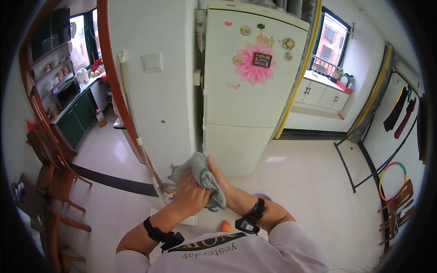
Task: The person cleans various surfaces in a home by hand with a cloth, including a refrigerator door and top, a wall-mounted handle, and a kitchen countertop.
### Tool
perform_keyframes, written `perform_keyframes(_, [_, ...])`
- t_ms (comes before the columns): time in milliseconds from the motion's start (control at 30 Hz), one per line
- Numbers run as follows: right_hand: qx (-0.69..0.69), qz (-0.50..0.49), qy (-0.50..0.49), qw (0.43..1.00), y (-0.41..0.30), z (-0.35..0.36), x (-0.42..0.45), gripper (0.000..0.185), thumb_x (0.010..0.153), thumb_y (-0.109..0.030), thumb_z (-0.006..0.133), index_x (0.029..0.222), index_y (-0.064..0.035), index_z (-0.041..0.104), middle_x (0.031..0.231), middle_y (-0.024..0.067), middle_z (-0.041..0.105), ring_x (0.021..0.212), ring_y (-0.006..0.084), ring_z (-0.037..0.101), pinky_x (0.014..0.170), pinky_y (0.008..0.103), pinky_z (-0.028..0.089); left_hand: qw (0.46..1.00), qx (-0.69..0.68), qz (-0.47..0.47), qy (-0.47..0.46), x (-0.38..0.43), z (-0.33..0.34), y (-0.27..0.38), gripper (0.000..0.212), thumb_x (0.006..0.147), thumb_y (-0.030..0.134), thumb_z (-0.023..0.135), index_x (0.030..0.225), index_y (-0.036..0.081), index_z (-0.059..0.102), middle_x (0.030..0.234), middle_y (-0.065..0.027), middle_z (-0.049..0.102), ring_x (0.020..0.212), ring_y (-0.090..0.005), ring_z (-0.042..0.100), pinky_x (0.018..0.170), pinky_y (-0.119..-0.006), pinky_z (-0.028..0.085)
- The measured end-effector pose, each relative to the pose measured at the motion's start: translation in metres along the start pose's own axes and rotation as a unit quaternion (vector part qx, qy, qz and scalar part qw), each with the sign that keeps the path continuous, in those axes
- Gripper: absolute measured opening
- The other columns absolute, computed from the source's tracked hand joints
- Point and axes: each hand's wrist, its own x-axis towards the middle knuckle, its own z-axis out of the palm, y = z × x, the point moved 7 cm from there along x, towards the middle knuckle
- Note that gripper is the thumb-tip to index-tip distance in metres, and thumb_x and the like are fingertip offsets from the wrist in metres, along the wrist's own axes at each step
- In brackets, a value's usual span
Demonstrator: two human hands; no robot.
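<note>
A grey-green cloth [208, 181] is bunched up between my two hands, in front of my chest. My left hand [191, 191] grips it from the left with curled fingers. On the cloth's right side lies my right hand [220, 177], its palm pressed against the fabric and a finger pointing up; its other fingers are mostly hidden. Beyond the hands stands a white two-door refrigerator [235, 105] with its doors closed. It carries a pink flower decal [247, 71], several magnets and a small framed picture [262, 60].
A long pole [131, 109] leans on the wall left of the refrigerator. Wooden chairs [59, 182] stand at the left, by a kitchen doorway. At the right are a dark metal rack frame [344, 167], a colourful hoop [380, 181] and another wooden chair [397, 208]. A blue rim [263, 196] shows behind my right forearm.
</note>
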Motion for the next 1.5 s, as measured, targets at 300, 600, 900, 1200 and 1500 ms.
perform_keyframes(300, [-0.024, -0.143, 0.012, 0.989, -0.121, -0.064, -0.025, 0.071, 0.090, -0.063, 0.035, 0.125, -0.0023, 0.048, 0.117, 0.0185, 0.057, 0.104, 0.0297, 0.058, 0.093, 0.0410, 0.046, 0.989, -0.117, 0.015, -0.094, 0.084, 0.104, -0.020, 0.032, 0.083, 0.022, 0.059, 0.103, -0.004, 0.058, 0.107, -0.0187, 0.056, 0.104, -0.0362, 0.051, 0.096, -0.048, 0.036])
perform_keyframes(600, [0.011, -0.434, 0.097, 0.895, -0.276, -0.204, -0.114, 0.061, 0.091, -0.056, 0.039, 0.128, -0.0080, 0.046, 0.118, 0.0113, 0.054, 0.106, 0.0269, 0.053, 0.087, 0.0409, 0.047, 0.992, -0.080, 0.093, 0.003, 0.153, 0.129, -0.028, 0.021, 0.078, 0.014, 0.065, 0.097, 0.004, 0.062, 0.113, -0.0091, 0.059, 0.101, -0.0287, 0.058, 0.089, -0.039, 0.045])
perform_keyframes(900, [0.000, -0.353, 0.163, 0.921, -0.265, -0.174, -0.068, 0.037, 0.093, -0.050, 0.044, 0.097, -0.0138, 0.050, 0.081, 0.0007, 0.049, 0.072, 0.0159, 0.049, 0.063, 0.0257, 0.044, 0.997, -0.070, 0.035, -0.021, 0.170, 0.165, -0.100, 0.027, 0.079, 0.013, 0.068, 0.104, 0.007, 0.063, 0.114, -0.0115, 0.058, 0.101, -0.0295, 0.057, 0.085, -0.037, 0.047])
perform_keyframes(1200, [-0.852, -0.263, 0.386, 0.239, -0.312, -0.183, -0.039, 0.020, 0.061, -0.014, 0.053, 0.077, -0.0059, 0.048, 0.082, 0.0110, 0.047, 0.085, 0.0302, 0.046, 0.088, 0.0390, 0.034, 0.990, -0.094, -0.103, 0.016, 0.184, 0.173, -0.225, 0.027, 0.083, 0.015, 0.065, 0.108, 0.006, 0.061, 0.117, -0.0150, 0.057, 0.107, -0.0320, 0.055, 0.089, -0.036, 0.046])
perform_keyframes(1500, [-0.902, -0.129, 0.363, 0.196, -0.307, -0.249, -0.032, 0.016, 0.059, -0.020, 0.057, 0.052, -0.0136, 0.045, 0.066, 0.0017, 0.052, 0.075, 0.0270, 0.054, 0.069, 0.0407, 0.040, 0.950, -0.140, -0.280, -0.017, 0.186, 0.208, -0.299, 0.030, 0.085, 0.021, 0.064, 0.114, 0.010, 0.061, 0.132, -0.0135, 0.042, 0.111, -0.0223, 0.051, 0.086, -0.031, 0.047])
